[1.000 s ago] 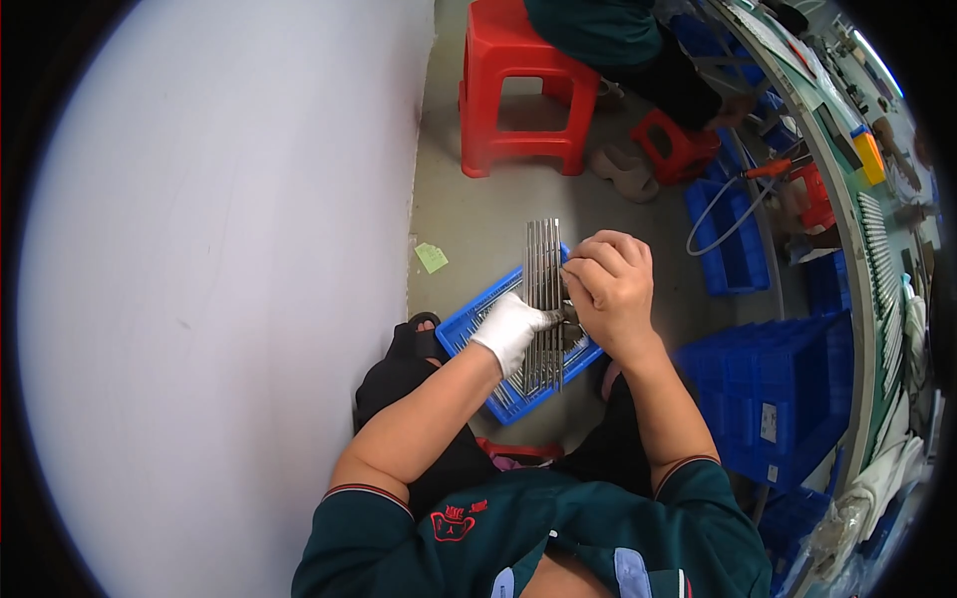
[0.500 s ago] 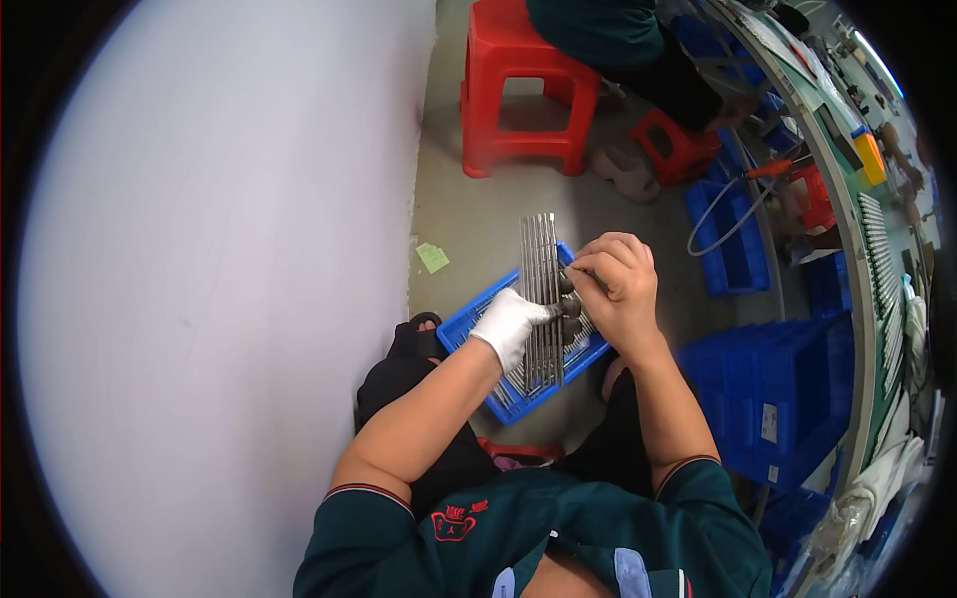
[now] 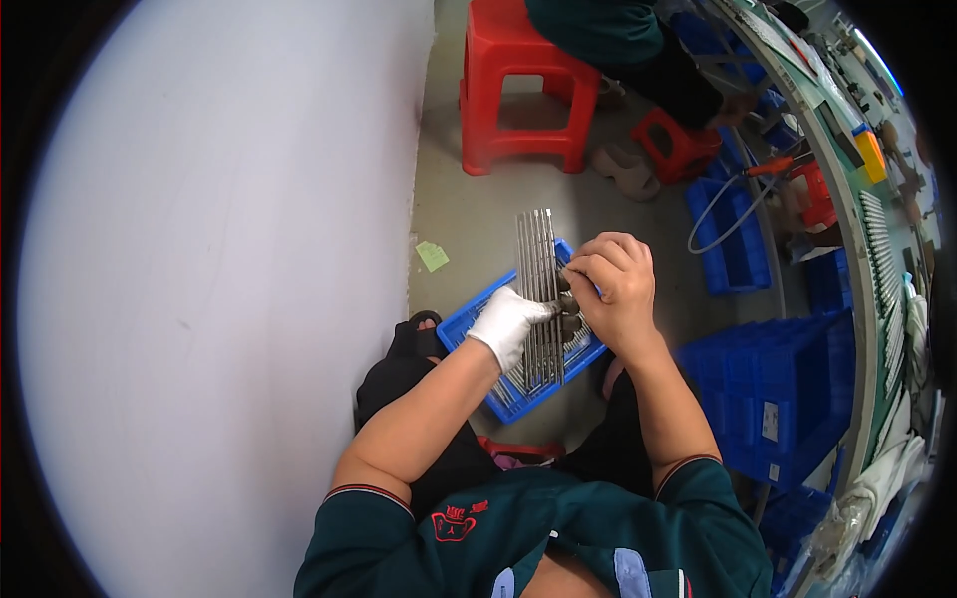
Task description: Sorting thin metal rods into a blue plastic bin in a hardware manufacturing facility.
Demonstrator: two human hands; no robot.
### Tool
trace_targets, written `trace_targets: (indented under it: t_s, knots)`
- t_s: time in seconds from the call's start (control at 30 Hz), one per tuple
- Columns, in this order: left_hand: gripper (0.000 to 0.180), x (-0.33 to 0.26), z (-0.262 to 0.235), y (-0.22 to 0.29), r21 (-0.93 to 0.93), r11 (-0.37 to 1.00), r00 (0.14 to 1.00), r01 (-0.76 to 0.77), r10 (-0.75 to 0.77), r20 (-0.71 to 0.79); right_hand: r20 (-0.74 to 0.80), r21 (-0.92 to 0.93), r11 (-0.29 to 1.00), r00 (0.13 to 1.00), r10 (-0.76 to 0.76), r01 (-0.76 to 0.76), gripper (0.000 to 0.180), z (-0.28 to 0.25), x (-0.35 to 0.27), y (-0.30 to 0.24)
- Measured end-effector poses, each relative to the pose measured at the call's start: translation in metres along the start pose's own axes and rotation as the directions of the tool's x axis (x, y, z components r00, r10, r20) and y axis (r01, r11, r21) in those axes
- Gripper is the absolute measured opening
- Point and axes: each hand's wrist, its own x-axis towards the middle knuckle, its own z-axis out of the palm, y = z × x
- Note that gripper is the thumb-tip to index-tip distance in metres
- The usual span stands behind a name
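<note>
My left hand [image 3: 505, 324], in a white glove with dark, dirty fingertips, is closed around several thin metal rods [image 3: 537, 257]. They stand side by side in a flat row, their far ends toward the top of the view. At their right edge my bare right hand [image 3: 617, 284] is pinched, thumb against forefinger. Whatever is between those fingertips is too small to make out. Below both hands sits a blue plastic basket [image 3: 475, 321] with more metal rods lying in it, partly hidden by the glove and the held rods.
A white wall [image 3: 229, 279] rises on my left. Ahead is a red plastic stool [image 3: 483, 95] with a seated person [image 3: 608, 35]. Blue crates [image 3: 748, 389] are stacked at my right under a long workbench [image 3: 847, 199] bearing rows of small parts. A green paper slip [image 3: 432, 256] lies on the floor.
The held rods have shifted very slightly up and to the left, along with the gloved hand. My right hand keeps its pinch in nearly the same place.
</note>
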Motion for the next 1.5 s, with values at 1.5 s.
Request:
trace_targets:
  t_s: [1.5]
  knots:
    - [0.022, 0.022, -0.021, -0.003, -0.381, 0.924, 0.992, 0.047, -0.088, -0.091, 0.073, -0.037, 0.994, 0.992, -0.1, 0.103, 0.011, 0.016, -0.002, -0.015]
